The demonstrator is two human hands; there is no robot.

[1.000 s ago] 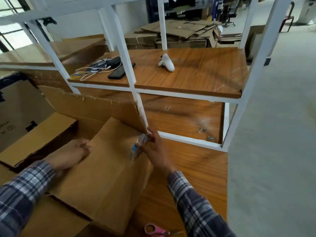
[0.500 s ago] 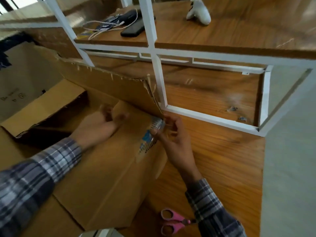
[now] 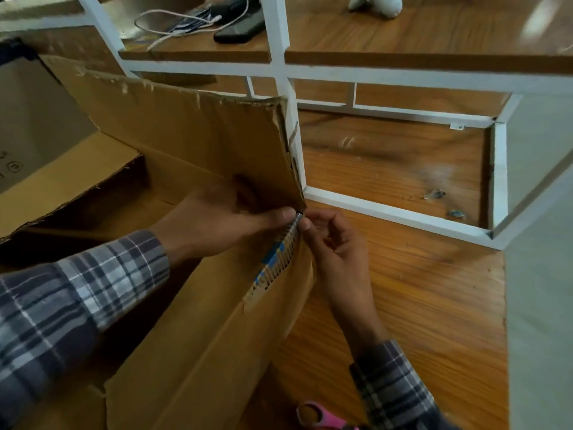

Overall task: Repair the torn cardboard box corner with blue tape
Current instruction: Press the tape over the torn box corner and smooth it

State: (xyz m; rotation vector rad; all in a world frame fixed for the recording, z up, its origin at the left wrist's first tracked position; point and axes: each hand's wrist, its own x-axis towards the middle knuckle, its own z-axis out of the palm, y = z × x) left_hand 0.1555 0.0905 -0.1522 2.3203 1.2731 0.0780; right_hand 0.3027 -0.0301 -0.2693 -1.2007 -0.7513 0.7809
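Both hands' fingers (image 3: 286, 214) pinching tape (image 3: 279, 256).

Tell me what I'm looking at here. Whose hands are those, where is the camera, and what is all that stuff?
There is no machine here, only a person in a checked shirt. The camera sits on their head and looks down, so you see their hands as they do.

The big brown cardboard box stands open on the wooden table. One corner is torn, and a strip of blue tape runs along it. The left hand grips the corner with its thumb at the top of the tape. The right hand pinches the same spot from the other side.

The pink-handled scissors lie at the bottom edge. A white metal shelf frame stands behind the box; on its shelf lie a black phone and a white cable.
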